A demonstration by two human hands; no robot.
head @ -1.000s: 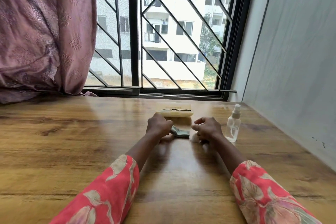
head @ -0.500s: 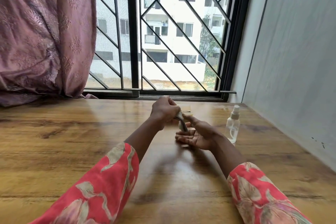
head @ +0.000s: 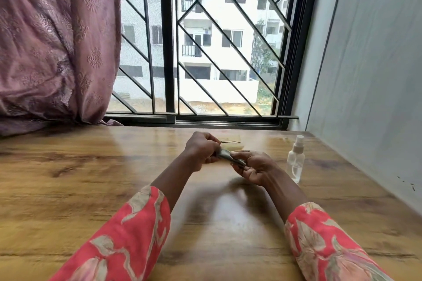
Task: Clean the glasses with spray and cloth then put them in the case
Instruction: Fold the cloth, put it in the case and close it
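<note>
Head view: both hands pinch a grey-green cloth; no legible writing.

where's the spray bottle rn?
Head view: the spray bottle stands upright on the table, right of the right hand, near the wall, untouched.

Both forearms are reaching forward from coral floral sleeves, converging toward the middle; the left hand is being held raised, knuckles up, its fingers curling inward and pinching at something small; the right hand is sitting just beside it and slightly lower, turned palm-up, its fingers curling loosely and its thumb pressing down in a pinch; the two hands are nearly touching.
</note>
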